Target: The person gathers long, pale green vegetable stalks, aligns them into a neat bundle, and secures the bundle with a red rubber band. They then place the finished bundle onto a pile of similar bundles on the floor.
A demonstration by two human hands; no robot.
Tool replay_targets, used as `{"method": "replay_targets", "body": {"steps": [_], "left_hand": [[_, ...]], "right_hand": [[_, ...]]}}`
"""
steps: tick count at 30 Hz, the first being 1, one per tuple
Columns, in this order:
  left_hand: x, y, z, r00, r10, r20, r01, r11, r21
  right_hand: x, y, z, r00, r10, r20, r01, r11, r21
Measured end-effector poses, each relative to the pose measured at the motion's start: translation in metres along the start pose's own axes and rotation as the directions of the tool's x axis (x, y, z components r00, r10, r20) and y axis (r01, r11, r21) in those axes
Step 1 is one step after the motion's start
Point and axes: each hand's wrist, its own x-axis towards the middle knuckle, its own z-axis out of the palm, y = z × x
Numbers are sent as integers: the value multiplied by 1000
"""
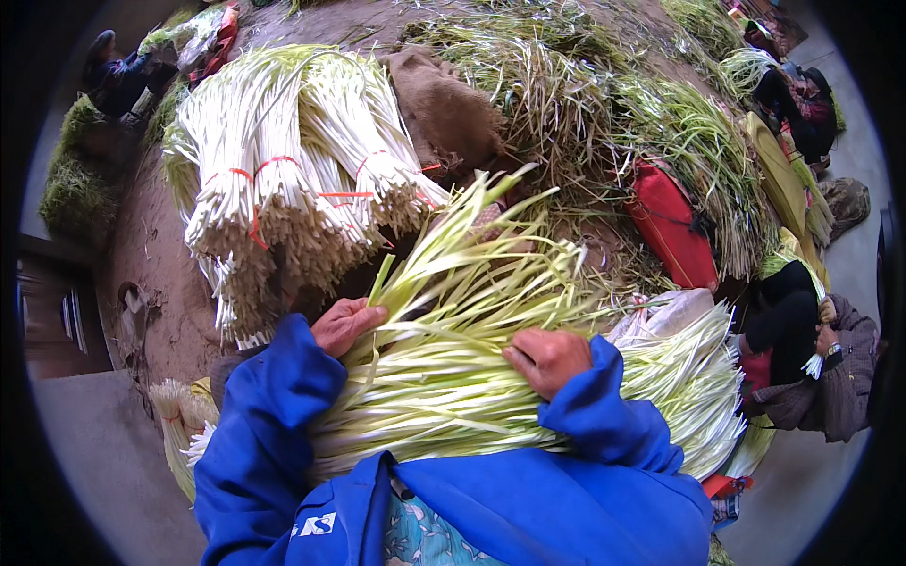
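Observation:
A thick heap of long pale yellow-green leafy stalks [439, 403], like garlic shoots or chives, lies across my lap. At its left end my left hand [350, 327] has its thumb closed over a few leaves, which stand up away from the heap. My right hand [548, 359] rests on the right side, fingers curled in and pinching leaves at their tips. Between the two hands, loose leaf blades [481, 262] fan outward, away from me. More white stalks [683, 389] are piled to the right of my right sleeve.
Large bundles of white stalks [276, 191], tied with red bands, are stacked front left. Beyond lie a burlap sack [442, 106], heaped green and dry leaves [552, 92] and a red bag [672, 226]. A person [814, 354] sits at right holding stalks; others sit farther off.

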Motion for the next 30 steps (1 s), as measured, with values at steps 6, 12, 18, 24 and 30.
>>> {"method": "replay_targets", "body": {"steps": [6, 12, 18, 24, 30], "left_hand": [[5, -4, 2, 1000, 7, -4, -7, 996, -90], [7, -7, -1, 1000, 30, -10, -30, 999, -42], [6, -15, -4, 996, 41, -79, -40, 999, 6], [2, -18, -10, 996, 13, -93, -7, 998, 65], [3, -15, -3, 994, 26, -108, -26, 1000, 0]], "right_hand": [[11, 23, -24, 967, 144, -210, -79, 953, 292], [67, 22, 0, 983, 42, -180, -65, 990, -124], [64, 58, 23, 974, -100, -204, 62, 981, -185], [40, 209, -28, 721, 519, -458, -551, 831, 75], [30, 251, -50, 958, 268, -99, -286, 890, -356]]}}
